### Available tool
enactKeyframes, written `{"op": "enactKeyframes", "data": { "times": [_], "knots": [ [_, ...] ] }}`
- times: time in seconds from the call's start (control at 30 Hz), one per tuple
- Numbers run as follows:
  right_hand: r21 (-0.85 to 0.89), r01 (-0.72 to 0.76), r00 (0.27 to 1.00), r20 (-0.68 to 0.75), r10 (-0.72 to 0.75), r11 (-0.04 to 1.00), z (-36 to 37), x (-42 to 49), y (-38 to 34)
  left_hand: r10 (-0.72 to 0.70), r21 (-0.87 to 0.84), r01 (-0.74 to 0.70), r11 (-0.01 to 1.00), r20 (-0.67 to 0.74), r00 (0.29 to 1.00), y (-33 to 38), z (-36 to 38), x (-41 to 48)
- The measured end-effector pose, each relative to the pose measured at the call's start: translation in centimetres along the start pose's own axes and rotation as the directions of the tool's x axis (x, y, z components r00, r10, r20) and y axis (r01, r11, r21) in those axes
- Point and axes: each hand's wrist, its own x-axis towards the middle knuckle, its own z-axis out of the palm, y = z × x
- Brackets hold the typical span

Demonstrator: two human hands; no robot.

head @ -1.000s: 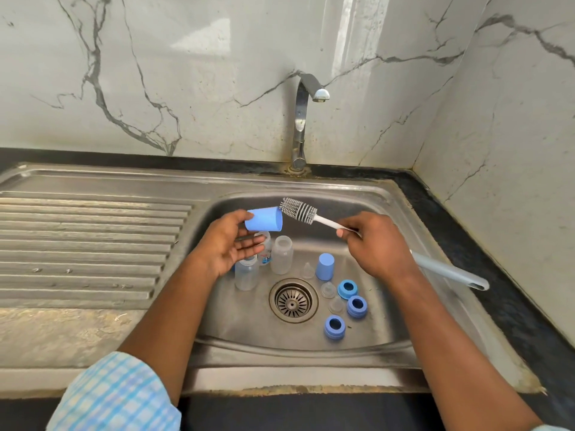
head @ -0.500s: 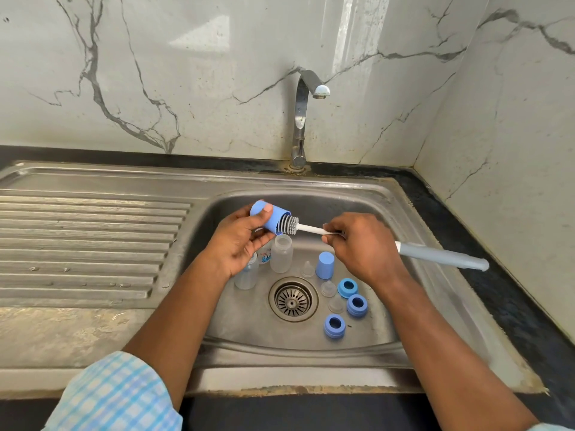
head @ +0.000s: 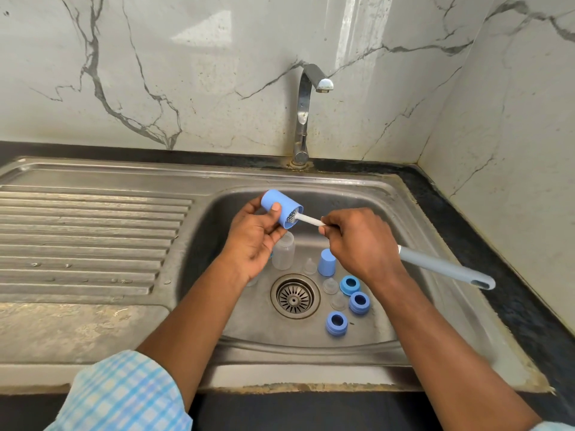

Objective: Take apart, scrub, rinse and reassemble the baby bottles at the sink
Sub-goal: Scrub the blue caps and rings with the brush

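Observation:
My left hand [head: 253, 234] grips a blue bottle cap [head: 280, 207] above the sink basin, its open end turned right. My right hand [head: 357, 241] holds a bottle brush [head: 445, 267] by its white neck, and the bristle head sits inside the cap. The grey handle sticks out to the right. On the basin floor stand a clear bottle [head: 283, 251], a second blue cap [head: 326, 262], three blue collar rings [head: 350, 285] [head: 359, 302] [head: 336, 323] and clear teats [head: 330, 286]. Another bottle is mostly hidden behind my left hand.
The steel sink [head: 389, 213] has a ribbed drainboard [head: 87, 241] on the left and a drain strainer [head: 295, 295] in the middle. A tap [head: 306, 101] stands behind the basin with no water running. Marble walls close the back and right.
The brush head was outside the cap's mouth a second ago and has gone fully inside it. My left hand has tilted the cap's open end down to the right.

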Motion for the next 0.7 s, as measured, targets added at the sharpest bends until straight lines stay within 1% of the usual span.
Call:
{"op": "enactKeyframes", "data": {
  "times": [0.1,0.17,0.27,0.33,0.43,0.53,0.57,0.63,0.7],
  "knots": [
    [0.038,-0.044,0.999,0.028,0.043,0.998,0.2,-0.1,-0.1,0.032,-0.04,-0.031,0.999,0.013,0.999,-0.6,0.6,-0.1],
    [0.062,-0.036,0.998,0.053,0.033,0.997,0.2,-0.3,-0.3,0.067,-0.088,-0.069,0.994,-0.026,0.997,0.3,0.3,0.5],
    [0.076,-0.005,0.999,0.051,0.001,0.997,-0.1,-0.4,-0.4,0.096,-0.151,-0.108,0.983,-0.085,0.992,1.5,-0.5,1.0],
    [0.078,0.001,0.999,0.038,-0.004,0.997,-0.2,-0.3,-0.5,0.077,-0.167,-0.086,0.982,-0.063,0.995,1.4,-0.2,0.2],
    [0.065,-0.013,0.999,0.033,0.011,0.998,0.0,-0.2,-0.5,0.041,-0.185,-0.038,0.982,0.015,0.999,0.2,0.9,-0.9],
    [0.063,-0.022,0.999,0.035,0.02,0.998,0.2,-0.3,-0.4,0.023,-0.15,-0.008,0.989,0.1,0.995,-0.3,1.2,-1.4],
    [0.061,-0.021,0.999,0.032,0.019,0.998,0.3,-0.3,-0.4,0.025,-0.114,-0.011,0.993,0.117,0.993,-0.4,1.2,-1.5],
    [0.074,-0.009,0.999,0.034,0.007,0.997,0.3,-0.3,-0.4,0.057,0.038,-0.061,0.997,0.092,0.994,-0.7,1.3,-1.6],
    [0.084,0.003,0.998,0.067,-0.008,0.996,0.2,-0.3,-0.6,0.096,0.138,-0.097,0.986,0.011,0.995,-0.9,1.2,-1.4]
  ]
}}
